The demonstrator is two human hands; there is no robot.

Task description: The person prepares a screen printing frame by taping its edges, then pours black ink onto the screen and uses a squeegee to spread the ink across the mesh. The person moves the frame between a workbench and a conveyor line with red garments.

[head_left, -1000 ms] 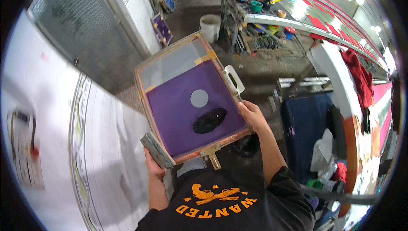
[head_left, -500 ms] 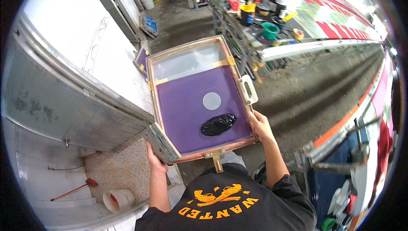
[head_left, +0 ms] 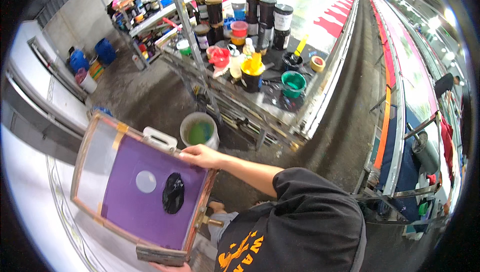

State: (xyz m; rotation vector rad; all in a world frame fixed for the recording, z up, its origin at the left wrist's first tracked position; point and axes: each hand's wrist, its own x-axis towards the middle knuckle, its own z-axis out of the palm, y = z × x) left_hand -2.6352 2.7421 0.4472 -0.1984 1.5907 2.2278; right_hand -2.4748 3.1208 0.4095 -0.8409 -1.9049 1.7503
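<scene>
A wooden-edged screen printing frame (head_left: 131, 207) is tilted in front of me at the lower left, its mesh purple with a pale round patch. A glossy black blob of ink (head_left: 173, 193) lies on the mesh beside that patch. My right hand (head_left: 202, 156) is closed on the frame's upper edge, near a white plastic handle (head_left: 160, 138). At the bottom, my left hand (head_left: 172, 267) is mostly cut off. It holds a flat, wooden-looking squeegee (head_left: 161, 255) against the frame's lower edge. A metal bracket (head_left: 204, 219) juts from the frame's side towards my body.
A white bucket of greenish liquid (head_left: 200, 131) stands on the floor just beyond the frame. Behind it, a cluttered table holds black tubs (head_left: 267, 12), a green bowl (head_left: 293, 84) and a tape roll (head_left: 317, 63). Long printing tables run along an aisle (head_left: 345, 107). A white wall is at left.
My view and body have turned to the right. The printing frame has rotated anticlockwise and now sits lower left in view, with both hands still holding on. The bucket and ink table have come into fuller view.
</scene>
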